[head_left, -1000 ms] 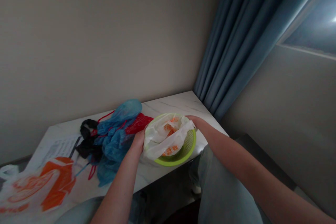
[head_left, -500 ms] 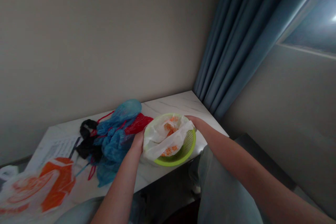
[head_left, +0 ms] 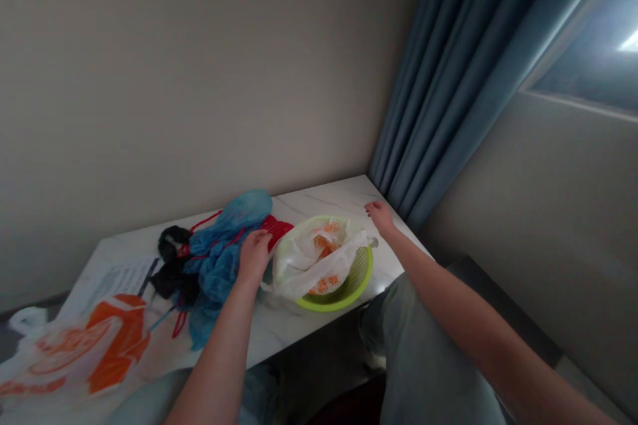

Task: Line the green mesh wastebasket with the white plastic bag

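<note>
A white plastic bag (head_left: 302,262) with orange print lines a lime-green mesh basket (head_left: 359,279), its edges folded over much of the rim. My left hand (head_left: 255,254) is just left of the basket, over crumpled blue plastic bags (head_left: 219,259) and beside a red plastic bag (head_left: 280,231). Its fingers are loosely bent and hold nothing that I can see. To the basket's upper right, my right hand (head_left: 381,218) hovers above the table, its fingers loosely bent and parted, touching neither bag nor basket.
Black plastic bags (head_left: 172,279) lie left of the blue ones on the marble-patterned table (head_left: 326,198). A large white bag with orange print (head_left: 117,345) and a printed sheet (head_left: 117,282) are at the left. A blue curtain (head_left: 423,139) hangs beyond the right corner.
Both hands have let go of the basket's rim and the bag. The left hand has moved left and up, the right hand right and up; the basket stays in place.
</note>
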Motion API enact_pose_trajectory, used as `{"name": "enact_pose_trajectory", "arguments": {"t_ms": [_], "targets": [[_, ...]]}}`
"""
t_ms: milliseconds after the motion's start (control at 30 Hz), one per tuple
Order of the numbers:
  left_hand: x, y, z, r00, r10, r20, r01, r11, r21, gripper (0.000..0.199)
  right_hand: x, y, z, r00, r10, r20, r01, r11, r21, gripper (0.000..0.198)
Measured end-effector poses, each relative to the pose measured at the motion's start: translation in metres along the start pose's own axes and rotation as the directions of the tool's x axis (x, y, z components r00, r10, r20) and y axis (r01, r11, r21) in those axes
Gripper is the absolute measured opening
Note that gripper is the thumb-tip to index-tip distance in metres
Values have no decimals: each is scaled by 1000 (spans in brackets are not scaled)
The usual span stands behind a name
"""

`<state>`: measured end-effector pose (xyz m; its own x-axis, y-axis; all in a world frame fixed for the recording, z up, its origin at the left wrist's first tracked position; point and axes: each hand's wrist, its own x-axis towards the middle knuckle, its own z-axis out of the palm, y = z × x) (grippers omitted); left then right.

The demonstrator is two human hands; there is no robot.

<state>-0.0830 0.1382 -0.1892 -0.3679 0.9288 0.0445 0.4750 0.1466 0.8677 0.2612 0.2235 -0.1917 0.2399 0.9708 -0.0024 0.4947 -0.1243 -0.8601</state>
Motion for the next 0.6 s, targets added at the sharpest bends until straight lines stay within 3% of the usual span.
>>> {"name": "enact_pose_trajectory", "arguments": {"t_ms": [100,267,433,600], "targets": [[-14,19,-17,994,107,1,-107,994,-25,34,-14,-8,-21,992,-128,-6,128,987,93,28],[-46,41,-36,913,354,201,-388,908,162,29,-56,-19,-44,911,-407,64,395,908,140,24],[-72,38,-41,847,380,371,-479,850,221,34,-95,-18,-54,832,-526,179,530,848,26,25],[-100,22,-42,826,354,438,-469,863,188,35,-117,-14,-62,804,-544,241,567,823,-31,31]]}}
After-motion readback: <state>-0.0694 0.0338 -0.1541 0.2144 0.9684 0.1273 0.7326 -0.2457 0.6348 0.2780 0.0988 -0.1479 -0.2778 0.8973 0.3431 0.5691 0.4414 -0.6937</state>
